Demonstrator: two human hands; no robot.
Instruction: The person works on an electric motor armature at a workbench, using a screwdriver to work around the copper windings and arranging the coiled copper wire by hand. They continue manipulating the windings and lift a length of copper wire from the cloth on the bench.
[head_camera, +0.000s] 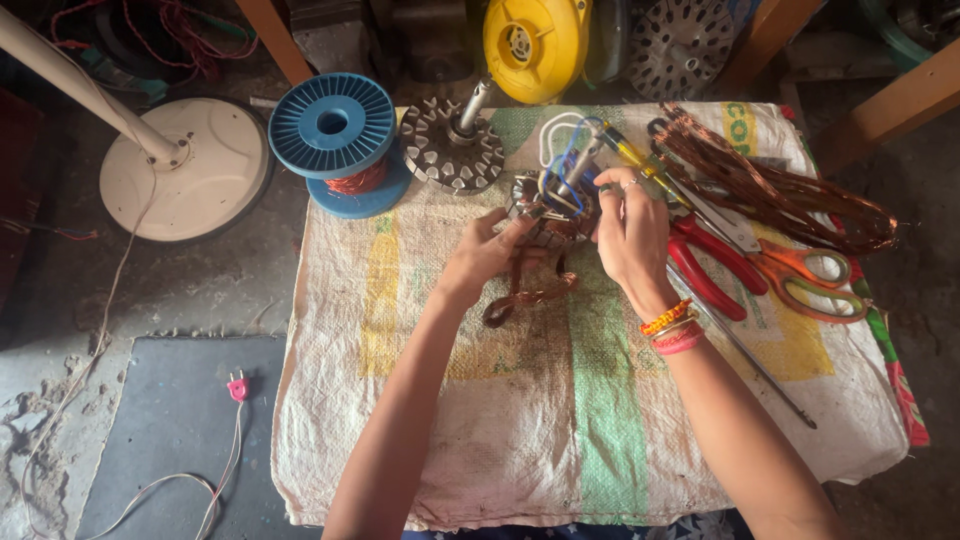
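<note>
A small motor stator (552, 208) with copper windings and white and blue lead wires rests on a woven sack cloth (520, 420). My left hand (480, 255) grips its left side. My right hand (630, 235), with a ring and bangles at the wrist, holds its right side, fingers curled over the top. A loop of brown copper coil (525, 295) hangs out from under the stator toward me.
Red-handled pliers (712, 265), orange scissors (805, 275), a long screwdriver (745, 355) and a tangle of old copper wire (780, 190) lie to the right. A blue wire spool (335, 130), a metal rotor (452, 145), a yellow blower housing (535, 45) and a white fan base (190, 165) stand behind and left.
</note>
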